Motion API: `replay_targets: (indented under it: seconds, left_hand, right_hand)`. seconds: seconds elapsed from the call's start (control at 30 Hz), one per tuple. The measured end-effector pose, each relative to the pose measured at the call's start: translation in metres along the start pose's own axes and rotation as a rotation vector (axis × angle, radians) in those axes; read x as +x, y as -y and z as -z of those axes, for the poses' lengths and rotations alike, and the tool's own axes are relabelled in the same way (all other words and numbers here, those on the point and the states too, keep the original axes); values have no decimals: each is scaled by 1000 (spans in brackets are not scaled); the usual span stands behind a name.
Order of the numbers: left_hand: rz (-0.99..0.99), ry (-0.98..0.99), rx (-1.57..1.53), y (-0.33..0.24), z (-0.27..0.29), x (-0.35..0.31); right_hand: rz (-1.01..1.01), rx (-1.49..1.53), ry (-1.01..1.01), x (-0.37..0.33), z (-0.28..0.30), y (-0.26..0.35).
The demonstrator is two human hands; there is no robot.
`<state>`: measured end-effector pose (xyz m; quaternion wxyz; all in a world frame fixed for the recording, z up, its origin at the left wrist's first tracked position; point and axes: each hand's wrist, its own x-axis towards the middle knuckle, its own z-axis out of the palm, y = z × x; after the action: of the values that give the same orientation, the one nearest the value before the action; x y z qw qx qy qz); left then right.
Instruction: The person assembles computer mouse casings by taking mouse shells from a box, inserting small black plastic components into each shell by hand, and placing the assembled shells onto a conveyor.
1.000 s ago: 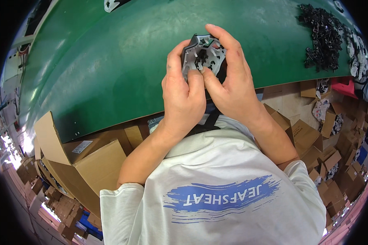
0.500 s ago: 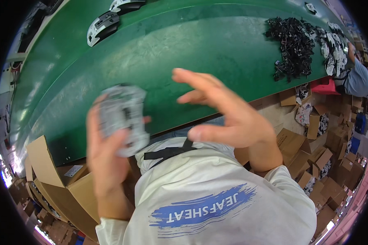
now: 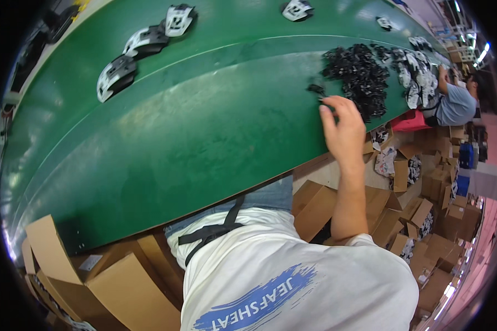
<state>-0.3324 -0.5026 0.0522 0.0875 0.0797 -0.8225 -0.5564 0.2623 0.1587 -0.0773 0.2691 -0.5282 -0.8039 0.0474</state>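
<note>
Clock directions taken from the picture's centre unless noted.

Right hand (image 3: 345, 131) at 2 o'clock, reaching over the green worktop (image 3: 215, 127). Its fingers (image 3: 328, 118) are bent, thumb and forefinger tips drawn near each other. A small black part (image 3: 316, 88) sits right at the fingertips, toward 11 o'clock from them; it is blurred, and I cannot tell whether they grasp it or only touch it. Left hand lies outside the view, so the state of its fingers cannot be told.

Heap of black parts (image 3: 359, 77) between 1 and 2 o'clock, just beyond the right hand. Next to it, at 2 o'clock, a spread of white shells (image 3: 419, 80). Near these, toward 3 o'clock, a co-worker (image 3: 458, 105) in a grey-blue top, at the worktop's edge, beside a red item (image 3: 408, 121).

Three white-and-black shells (image 3: 117, 77) in a slanting row, 10 to 11 o'clock. A single shell (image 3: 297, 10) just past 12; a smaller-looking one (image 3: 384, 23) between 1 and 2.

Off the worktop: open carton (image 3: 130, 289) at 7 to 8 o'clock; stacked cardboard boxes (image 3: 439, 248) around 4.
</note>
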Motion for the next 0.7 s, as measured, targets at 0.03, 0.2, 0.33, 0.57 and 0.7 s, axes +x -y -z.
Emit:
replay_targets:
  seconds: [0.03, 0.2, 0.33, 0.57, 0.7]
  left_hand:
    - [2, 9, 76, 18, 10, 2]
    - [-41, 49, 469, 83, 21, 13]
    - [-82, 27, 807, 123, 23, 9]
    - [-598, -142, 799, 19, 59, 115]
    - [-750, 140, 198, -118, -230, -14]
  right_hand:
    - [8, 30, 5, 6, -6, 8]
    - [28, 65, -22, 24, -15, 24]
    - [115, 93, 41, 31, -19, 26]
    - [158, 446, -5, 22, -20, 54]
    - [259, 411, 147, 12, -35, 77]
